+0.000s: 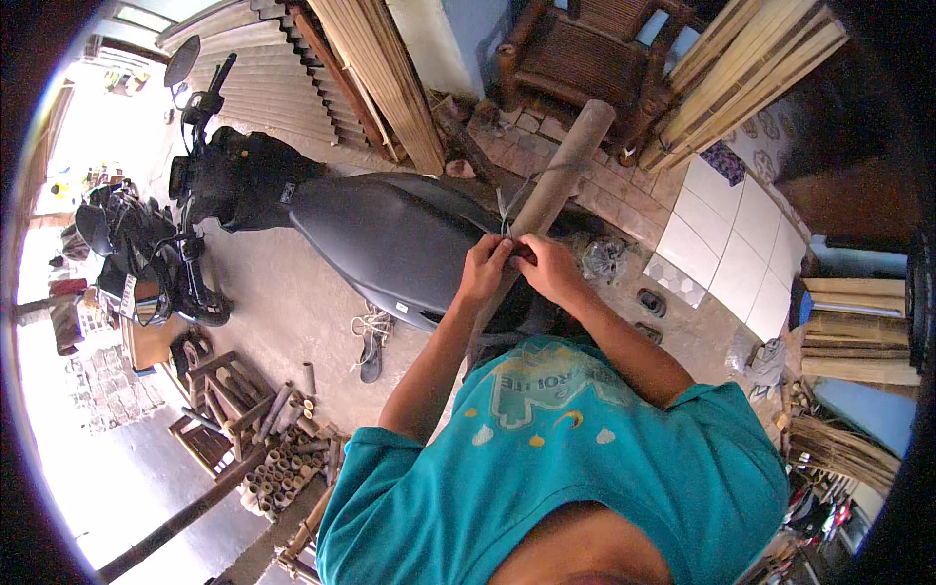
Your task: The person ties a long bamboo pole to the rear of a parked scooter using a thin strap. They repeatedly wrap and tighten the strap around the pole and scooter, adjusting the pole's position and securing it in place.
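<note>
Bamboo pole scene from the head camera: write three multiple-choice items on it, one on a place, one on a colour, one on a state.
1. Where does the bamboo pole lie?
A. across the seat of the dark scooter
B. flat on the tiled floor
C. upright against the wooden chair

2. What colour is the person's shirt?
A. red
B. teal
C. white

3. What are the left hand and right hand doing?
A. hanging free at the sides
B. both closed together at a thin strip on the pole
C. gripping the handlebars

Answers: 1 A, the pole slants over the seat; 2 B, the shirt is teal; 3 B, both hands meet at the strip on the pole.
</note>
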A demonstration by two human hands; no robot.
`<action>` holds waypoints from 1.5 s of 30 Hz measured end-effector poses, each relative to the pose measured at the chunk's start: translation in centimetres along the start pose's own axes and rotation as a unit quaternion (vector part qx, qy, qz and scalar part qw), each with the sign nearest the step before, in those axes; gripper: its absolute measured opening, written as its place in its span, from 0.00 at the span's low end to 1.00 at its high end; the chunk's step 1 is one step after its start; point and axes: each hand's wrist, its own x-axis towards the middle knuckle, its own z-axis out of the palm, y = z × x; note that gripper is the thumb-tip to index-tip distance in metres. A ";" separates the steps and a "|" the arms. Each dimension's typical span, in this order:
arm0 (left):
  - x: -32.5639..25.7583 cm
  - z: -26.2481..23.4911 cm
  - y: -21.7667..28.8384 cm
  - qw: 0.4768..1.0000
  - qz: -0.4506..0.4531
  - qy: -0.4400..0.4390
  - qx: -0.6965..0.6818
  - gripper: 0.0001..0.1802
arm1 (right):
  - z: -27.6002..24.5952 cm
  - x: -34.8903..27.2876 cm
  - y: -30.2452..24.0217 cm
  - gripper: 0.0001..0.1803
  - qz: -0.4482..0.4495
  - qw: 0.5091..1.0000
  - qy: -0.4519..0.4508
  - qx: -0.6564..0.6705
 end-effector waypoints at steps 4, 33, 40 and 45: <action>0.3 0.1 0.7 0.996 0.025 0.028 0.081 0.15 | 0.8 0.6 0.0 0.10 0.019 0.999 0.037 -0.032; -3.8 -0.1 3.1 0.945 0.214 0.008 0.247 0.17 | 0.6 -1.9 3.3 0.09 0.077 0.981 0.045 0.171; -4.8 1.2 2.4 0.885 0.263 0.029 0.383 0.23 | 0.2 -0.5 0.4 0.10 0.075 0.992 0.060 0.082; -4.9 1.1 3.4 0.940 0.163 0.046 0.297 0.20 | -0.5 -0.4 0.5 0.10 -0.021 1.000 0.003 0.022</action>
